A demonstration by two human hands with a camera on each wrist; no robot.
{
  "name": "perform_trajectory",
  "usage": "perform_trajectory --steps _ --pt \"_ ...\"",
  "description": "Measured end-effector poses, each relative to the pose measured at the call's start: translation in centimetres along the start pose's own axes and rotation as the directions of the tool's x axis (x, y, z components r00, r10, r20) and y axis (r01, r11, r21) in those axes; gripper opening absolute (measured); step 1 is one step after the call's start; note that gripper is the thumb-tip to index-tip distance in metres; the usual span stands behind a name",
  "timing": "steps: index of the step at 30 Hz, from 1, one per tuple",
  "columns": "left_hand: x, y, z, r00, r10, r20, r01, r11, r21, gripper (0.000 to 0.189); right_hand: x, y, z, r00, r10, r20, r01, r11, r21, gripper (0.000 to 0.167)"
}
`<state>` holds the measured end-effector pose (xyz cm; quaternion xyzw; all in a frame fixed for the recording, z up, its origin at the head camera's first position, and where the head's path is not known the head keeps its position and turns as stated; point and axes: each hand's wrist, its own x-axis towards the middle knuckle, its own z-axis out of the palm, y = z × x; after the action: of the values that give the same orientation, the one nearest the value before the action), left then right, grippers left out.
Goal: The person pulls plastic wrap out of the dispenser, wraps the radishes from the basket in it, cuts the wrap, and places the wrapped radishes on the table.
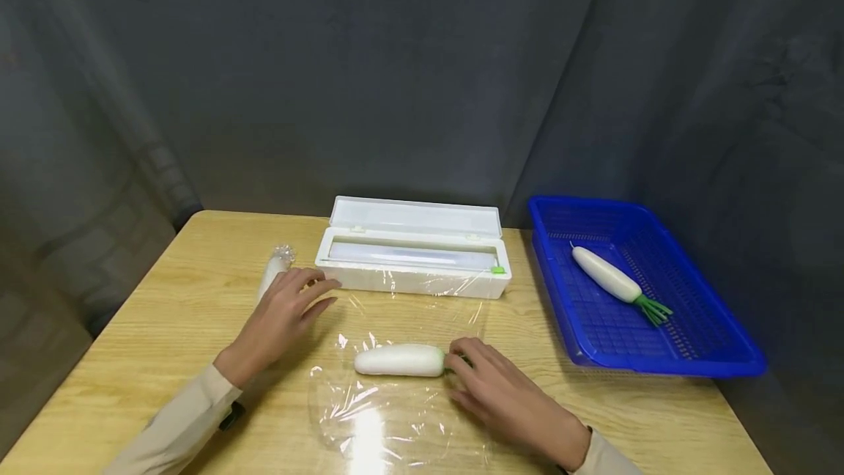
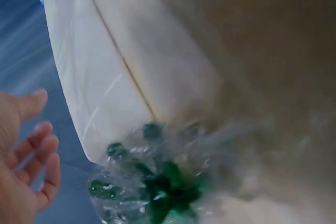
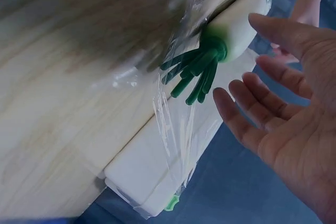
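A white radish (image 1: 398,361) lies crosswise on a sheet of clear cling film (image 1: 395,424) spread over the table. The film runs from a white cling film dispenser (image 1: 422,284) with its lid raised. My right hand (image 1: 491,391) is at the radish's leafy end; in the right wrist view its relaxed fingers stand beside the green leaves (image 3: 199,69). My left hand (image 1: 280,314), fingers loosely bent and holding nothing, hovers near the dispenser's front left corner. Partly hidden behind it is a film-wrapped radish (image 1: 273,270), whose bunched green leaves (image 2: 168,192) show in the left wrist view.
A blue plastic basket (image 1: 574,321) stands at the table's right with another white radish (image 1: 606,273) inside. A green slider (image 1: 497,270) sits at the dispenser's right end. Dark curtains (image 1: 395,79) hang behind the wooden table (image 1: 165,299).
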<state>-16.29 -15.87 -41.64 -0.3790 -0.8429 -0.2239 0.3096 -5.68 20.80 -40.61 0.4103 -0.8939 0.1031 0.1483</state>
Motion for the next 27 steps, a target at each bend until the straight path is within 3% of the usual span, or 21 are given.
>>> perform_trajectory --steps 4,8,14,18,21,24,27 --pt "-1.2 0.5 -0.5 0.996 0.059 0.067 -0.055 0.996 -0.069 0.02 -0.4 0.0 -0.1 1.0 -0.013 0.026 0.013 1.0 0.007 0.042" --pt "-2.0 1.2 -1.2 0.985 0.099 0.139 -0.083 0.99 -0.113 0.02 -0.6 -0.1 -0.2 0.999 -0.041 -0.011 0.041 0.999 -0.024 0.038" --pt "-2.2 2.7 -1.7 0.971 0.156 0.18 -0.13 0.98 -0.148 0.022 -0.6 -0.3 -0.5 0.996 -0.067 -0.052 0.066 0.997 -0.032 0.031" --pt "-2.5 3.5 -2.0 0.965 0.15 0.216 -0.104 0.972 -0.209 0.026 -1.1 -0.4 -0.4 0.995 -0.099 0.004 0.099 0.995 -0.017 0.028" --pt "-2.9 3.9 -2.3 0.958 0.139 0.25 -0.063 0.955 -0.289 0.028 -1.5 -0.4 -0.5 0.994 -0.08 0.07 0.078 0.997 0.02 0.028" --pt "-3.3 4.2 -2.6 0.939 0.159 0.306 -0.044 0.935 -0.352 0.025 -2.0 -0.3 -0.9 0.991 -0.053 0.126 0.046 0.997 0.06 0.026" --pt "-3.8 4.7 -2.8 0.909 0.184 0.374 -0.028 0.922 -0.385 0.024 -2.4 -0.3 -1.4 0.981 -0.054 0.186 0.035 0.994 0.099 0.026"
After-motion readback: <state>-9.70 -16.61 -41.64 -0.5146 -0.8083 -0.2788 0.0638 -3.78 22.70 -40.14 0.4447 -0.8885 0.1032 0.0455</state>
